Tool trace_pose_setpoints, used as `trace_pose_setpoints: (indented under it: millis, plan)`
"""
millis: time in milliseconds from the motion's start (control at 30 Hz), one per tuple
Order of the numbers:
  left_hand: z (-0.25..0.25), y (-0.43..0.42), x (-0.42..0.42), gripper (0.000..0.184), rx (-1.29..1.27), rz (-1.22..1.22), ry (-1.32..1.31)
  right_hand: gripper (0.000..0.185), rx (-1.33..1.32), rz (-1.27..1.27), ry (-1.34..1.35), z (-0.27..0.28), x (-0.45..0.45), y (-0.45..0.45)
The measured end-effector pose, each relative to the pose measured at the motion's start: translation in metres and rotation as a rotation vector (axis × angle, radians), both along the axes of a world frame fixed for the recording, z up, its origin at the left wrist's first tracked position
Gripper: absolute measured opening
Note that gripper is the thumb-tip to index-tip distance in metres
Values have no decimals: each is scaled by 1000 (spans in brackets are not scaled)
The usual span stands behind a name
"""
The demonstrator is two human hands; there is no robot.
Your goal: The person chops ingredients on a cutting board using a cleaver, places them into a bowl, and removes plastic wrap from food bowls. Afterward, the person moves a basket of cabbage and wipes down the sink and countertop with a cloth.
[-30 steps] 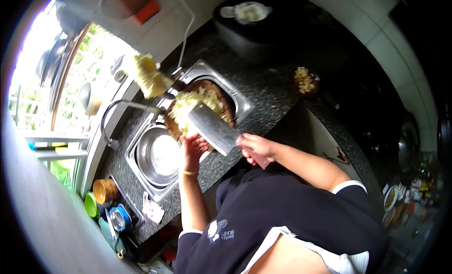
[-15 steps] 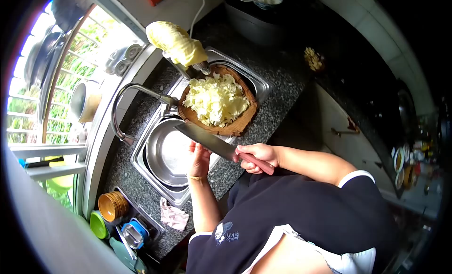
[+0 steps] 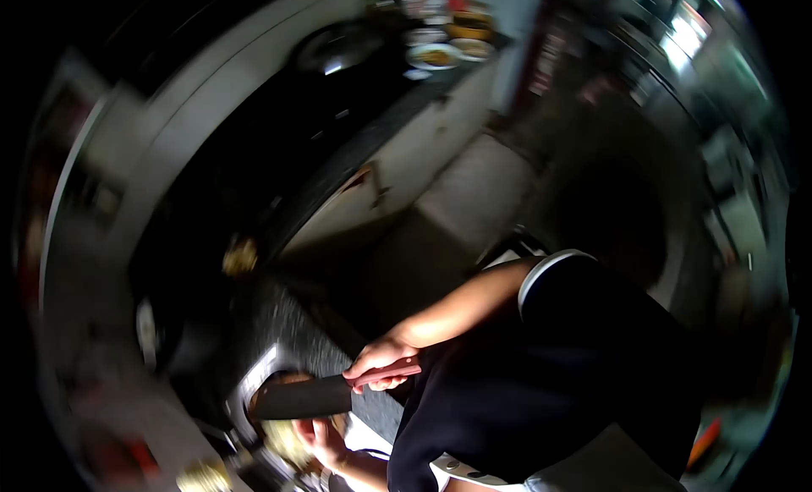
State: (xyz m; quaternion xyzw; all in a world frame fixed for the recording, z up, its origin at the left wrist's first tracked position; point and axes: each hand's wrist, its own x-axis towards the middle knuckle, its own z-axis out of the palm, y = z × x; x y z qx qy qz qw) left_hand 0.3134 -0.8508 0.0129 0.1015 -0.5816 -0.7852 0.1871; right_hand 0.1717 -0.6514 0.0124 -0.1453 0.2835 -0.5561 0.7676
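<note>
My right hand (image 3: 381, 357) is wrapped around the reddish handle of a kitchen cleaver (image 3: 302, 400). The broad dark blade points left, over the sink edge (image 3: 259, 371). Just under the blade is my left hand (image 3: 323, 444), fingers apart and close to the lower edge; whether they touch the metal I cannot tell. Pale shredded cabbage (image 3: 286, 441) lies beside the left fingers, partly covered by the blade and hand. Its brown basket is mostly hidden.
A granite counter (image 3: 292, 327) runs along the sink. Farther back are a small heap of pale pieces (image 3: 240, 255), a dark wok (image 3: 338, 48) and a plate of food (image 3: 435, 57). White cabinet doors (image 3: 406, 158) stand below the counter. Much of the view is dark and blurred.
The view has swung right, away from the window, so the sink and cabbage now sit at the bottom left. The cleaver stays in my right hand, with my left hand still near its blade.
</note>
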Motion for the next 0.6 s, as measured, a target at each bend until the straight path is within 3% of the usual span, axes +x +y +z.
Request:
trace_pose_setpoints:
  millis: [67,100,133,200,233,267,300,333,367,433,467,533,600]
  plan:
    - [15,19,-53,51,-109,-427,196,41,-37,-223,73,-7,-25,58]
    - [3,23,-79,67,-56,-552,246,42,-46,-341,105,-11,-35,95]
    - [64,14,-60,66,85,-711,349,42,-20,-486,147,29,6,97]
    - [63,35,-105,63,525,-850,447,43,23,-705,203,33,9,169]
    - [53,54,-142,62,612,-974,409,45,32,-848,247,29,8,205]
    - [60,78,-160,57,54,-727,-136,46,-25,-1066,331,17,14,232]
    - [60,113,-181,51,-887,-772,-416,44,156,-1187,201,26,22,266]
    - [53,144,-196,45,-1847,-669,-638,38,253,-1352,191,34,35,298]
    - [30,145,-208,41,-2041,-597,-219,31,549,-1351,52,51,54,333]
    - [8,173,-246,36,-1692,-631,49,36,715,-1808,73,55,83,387]
    - [9,196,-255,36,-1204,-719,-106,38,777,-1994,124,46,98,409]
    - [18,247,-258,36,-1304,-748,55,35,1055,-2140,95,7,137,457]
    - [28,291,-259,39,-1803,-641,244,33,1110,-2494,-432,28,156,471]
